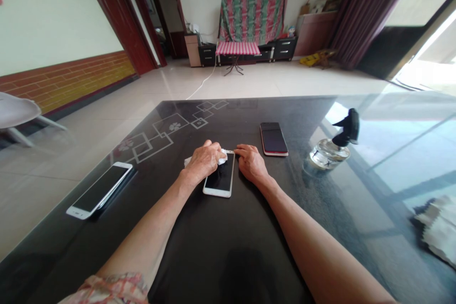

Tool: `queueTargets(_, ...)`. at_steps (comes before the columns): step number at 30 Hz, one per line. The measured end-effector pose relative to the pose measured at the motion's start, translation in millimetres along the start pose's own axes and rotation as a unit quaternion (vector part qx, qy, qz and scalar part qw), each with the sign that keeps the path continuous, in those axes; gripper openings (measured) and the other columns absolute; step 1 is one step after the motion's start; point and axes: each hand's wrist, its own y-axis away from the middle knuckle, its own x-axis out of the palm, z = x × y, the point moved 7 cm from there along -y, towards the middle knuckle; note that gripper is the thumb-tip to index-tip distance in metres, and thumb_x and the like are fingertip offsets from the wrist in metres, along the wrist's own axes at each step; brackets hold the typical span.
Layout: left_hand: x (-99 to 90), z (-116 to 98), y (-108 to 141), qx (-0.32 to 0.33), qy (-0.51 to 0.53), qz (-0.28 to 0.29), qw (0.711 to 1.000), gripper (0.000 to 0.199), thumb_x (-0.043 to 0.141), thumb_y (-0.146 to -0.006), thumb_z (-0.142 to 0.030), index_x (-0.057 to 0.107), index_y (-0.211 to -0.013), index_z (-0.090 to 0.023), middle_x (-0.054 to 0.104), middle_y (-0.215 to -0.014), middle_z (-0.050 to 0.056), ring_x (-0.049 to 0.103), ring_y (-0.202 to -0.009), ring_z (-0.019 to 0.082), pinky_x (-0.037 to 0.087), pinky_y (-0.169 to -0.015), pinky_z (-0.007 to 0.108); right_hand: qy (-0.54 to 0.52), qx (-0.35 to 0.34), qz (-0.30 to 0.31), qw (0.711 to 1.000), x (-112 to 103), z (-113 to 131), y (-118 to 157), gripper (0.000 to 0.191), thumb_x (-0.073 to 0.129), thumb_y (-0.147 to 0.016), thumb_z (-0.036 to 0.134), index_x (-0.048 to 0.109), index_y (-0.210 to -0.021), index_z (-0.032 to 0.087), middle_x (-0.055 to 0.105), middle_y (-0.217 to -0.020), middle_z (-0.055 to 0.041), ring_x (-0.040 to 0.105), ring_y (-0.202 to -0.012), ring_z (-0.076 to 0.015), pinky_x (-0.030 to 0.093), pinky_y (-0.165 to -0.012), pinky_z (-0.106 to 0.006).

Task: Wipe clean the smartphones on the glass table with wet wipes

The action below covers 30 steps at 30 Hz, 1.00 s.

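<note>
A white-framed phone lies screen up on the dark glossy table, between my hands. My left hand is closed on a white cloth, which it presses on the upper part of the phone's screen; part of the cloth sticks out left of the hand. My right hand rests beside the phone's upper right corner, its fingertips at the edge and its fingers bent. Whether it grips the edge is too small to tell.
Right of my hands lie a red-edged phone and a clear spray bottle with a black nozzle. A crumpled cloth is at the far right. Stacked phones lie at the left. Beyond the table stands a small striped table.
</note>
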Motion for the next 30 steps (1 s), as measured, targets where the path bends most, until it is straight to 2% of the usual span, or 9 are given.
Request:
queueTargets(9, 3.5, -12.2, -6.4, 0.021, 0.003, -0.016, 1.000, 0.037, 0.041, -0.093, -0.010, 0.070, -0.102, -0.032, 0.060, -0.109, 0.002, 0.045, -0.094, 0.019, 0.040, -0.063, 0.024, 0.002, 0.000, 0.014, 1.000, 3.4, -2.4, -0.6, 0.042, 0.043, -0.080, 0.006, 0.074, -0.108, 0.015, 0.065, -0.124, -0.0097, 0.055, -0.117, -0.0204, 0.039, -0.106, -0.031)
queueTargets(16, -2.3, -15.5, -1.4, 0.073, 0.036, 0.021, 0.996, 0.035, 0.044, -0.091, -0.011, 0.073, -0.094, -0.030, 0.063, -0.103, 0.002, 0.048, -0.091, 0.018, 0.041, -0.067, 0.024, 0.001, 0.004, 0.016, 1.000, 2.7, -2.0, 0.1, 0.042, 0.044, -0.081, 0.006, 0.074, -0.108, 0.017, 0.065, -0.124, -0.0086, 0.054, -0.116, -0.0205, 0.041, -0.104, -0.031)
queueTargets(25, 5.1, -12.2, -7.9, 0.045, 0.033, -0.020, 0.998, 0.036, 0.040, -0.095, -0.015, 0.072, -0.100, -0.031, 0.063, -0.110, 0.002, 0.047, -0.095, 0.019, 0.040, -0.065, 0.024, 0.002, -0.004, 0.008, 1.000, 1.8, -1.0, 0.4, 0.041, 0.043, -0.080, 0.005, 0.074, -0.105, 0.016, 0.066, -0.122, -0.0085, 0.055, -0.115, -0.0205, 0.041, -0.104, -0.030)
queueTargets(30, 0.2, -14.6, -2.9, 0.093, 0.058, 0.023, 0.994, 0.038, 0.043, -0.091, -0.011, 0.074, -0.094, -0.033, 0.065, -0.104, -0.001, 0.048, -0.089, 0.018, 0.038, -0.063, 0.025, 0.003, 0.000, 0.011, 1.000, 0.6, -0.5, 0.4, 0.042, 0.044, -0.080, 0.005, 0.074, -0.107, 0.016, 0.066, -0.123, -0.0087, 0.055, -0.115, -0.0206, 0.041, -0.104, -0.031)
